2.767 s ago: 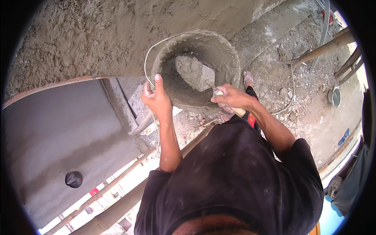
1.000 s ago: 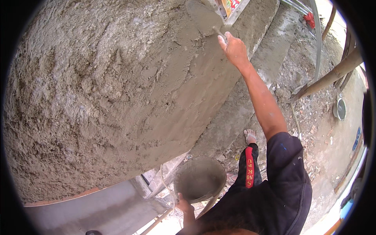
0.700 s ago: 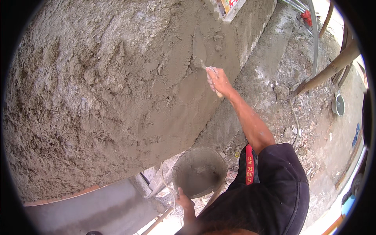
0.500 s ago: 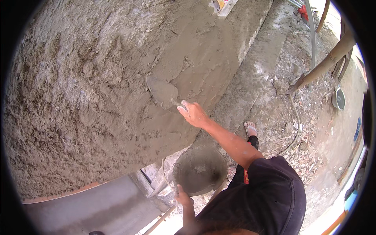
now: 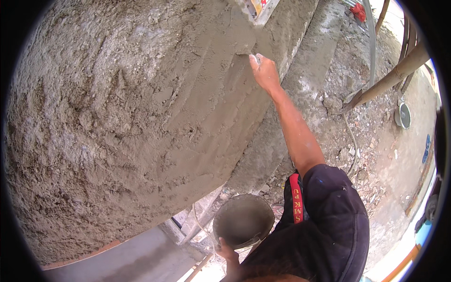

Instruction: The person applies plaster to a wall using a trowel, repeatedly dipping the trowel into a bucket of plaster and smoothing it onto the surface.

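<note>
My right hand [image 5: 266, 74] is closed round the handle of a trowel [image 5: 258, 59], up against the wet mortar coat [image 5: 202, 113] on the wall. The trowel's blade blends into the grey mortar and is hard to make out. Low in the view, my left hand [image 5: 227, 252] grips the rim of a round black bucket [image 5: 215, 229] that I hold beside my body. Grey mortar [image 5: 242, 220] shows inside it. To the left, the wall's surface [image 5: 80, 117] is rough and lumpy; the part near my right hand is smoother.
Rubble [image 5: 371, 155] covers the ground on the right, crossed by a hose [image 5: 353, 141]. A wooden pole [image 5: 392, 77] slants in from the right, with a small pail [image 5: 403, 116] beyond it. A pale-framed panel [image 5: 265, 11] meets the wall at the top.
My right hand has moved up and to the right across the wall with the trowel. The bucket stays in my left hand, slightly lower and farther right in view.
</note>
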{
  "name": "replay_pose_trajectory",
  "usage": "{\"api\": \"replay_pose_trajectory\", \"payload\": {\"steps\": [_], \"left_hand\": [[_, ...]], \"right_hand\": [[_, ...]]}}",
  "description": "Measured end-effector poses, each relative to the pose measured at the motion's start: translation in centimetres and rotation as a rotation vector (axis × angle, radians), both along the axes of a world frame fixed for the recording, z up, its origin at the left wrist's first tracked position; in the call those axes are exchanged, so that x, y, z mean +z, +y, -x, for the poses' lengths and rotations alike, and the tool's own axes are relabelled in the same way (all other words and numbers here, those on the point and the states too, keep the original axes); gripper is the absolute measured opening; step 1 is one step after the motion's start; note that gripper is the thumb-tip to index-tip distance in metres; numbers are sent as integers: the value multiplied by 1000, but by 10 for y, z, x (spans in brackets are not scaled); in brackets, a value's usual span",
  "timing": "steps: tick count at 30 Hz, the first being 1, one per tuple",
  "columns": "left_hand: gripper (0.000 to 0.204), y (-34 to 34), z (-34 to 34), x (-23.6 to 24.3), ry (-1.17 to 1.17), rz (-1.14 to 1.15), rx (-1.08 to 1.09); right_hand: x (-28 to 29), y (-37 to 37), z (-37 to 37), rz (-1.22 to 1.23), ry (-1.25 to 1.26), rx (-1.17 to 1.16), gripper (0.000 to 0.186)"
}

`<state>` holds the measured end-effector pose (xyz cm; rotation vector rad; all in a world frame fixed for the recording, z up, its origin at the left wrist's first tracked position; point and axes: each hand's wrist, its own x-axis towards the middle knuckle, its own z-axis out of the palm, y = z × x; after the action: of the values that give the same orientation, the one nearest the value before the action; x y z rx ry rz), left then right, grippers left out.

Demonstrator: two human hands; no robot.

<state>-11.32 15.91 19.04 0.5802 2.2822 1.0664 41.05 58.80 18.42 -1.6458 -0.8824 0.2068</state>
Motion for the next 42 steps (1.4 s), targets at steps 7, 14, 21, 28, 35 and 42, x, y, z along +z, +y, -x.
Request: {"api": "replay_pose_trajectory", "payload": {"steps": [7,14,21,28,35,42], "left_hand": [[29,34,-49,25,-86,104,3],[30,63,-66,32,-238,-27,-99],[41,70,-67,32,-82,27,-208],[42,72,-70,39,-54,34,-134],[40,53,-32,31,-114,-18,-182],[35,60,-8,30,-175,-180,-237]], "right_hand": [[71,-31,59,-242,1711,455,36],[170,-33,50,-305,1505,642,34],[75,-29,63,-20,793,272,41],[17,-41,82,-18,1482,253,37],[145,-68,174,-247,1655,472,36],[123,-252,261,202,1042,817,44]]}}
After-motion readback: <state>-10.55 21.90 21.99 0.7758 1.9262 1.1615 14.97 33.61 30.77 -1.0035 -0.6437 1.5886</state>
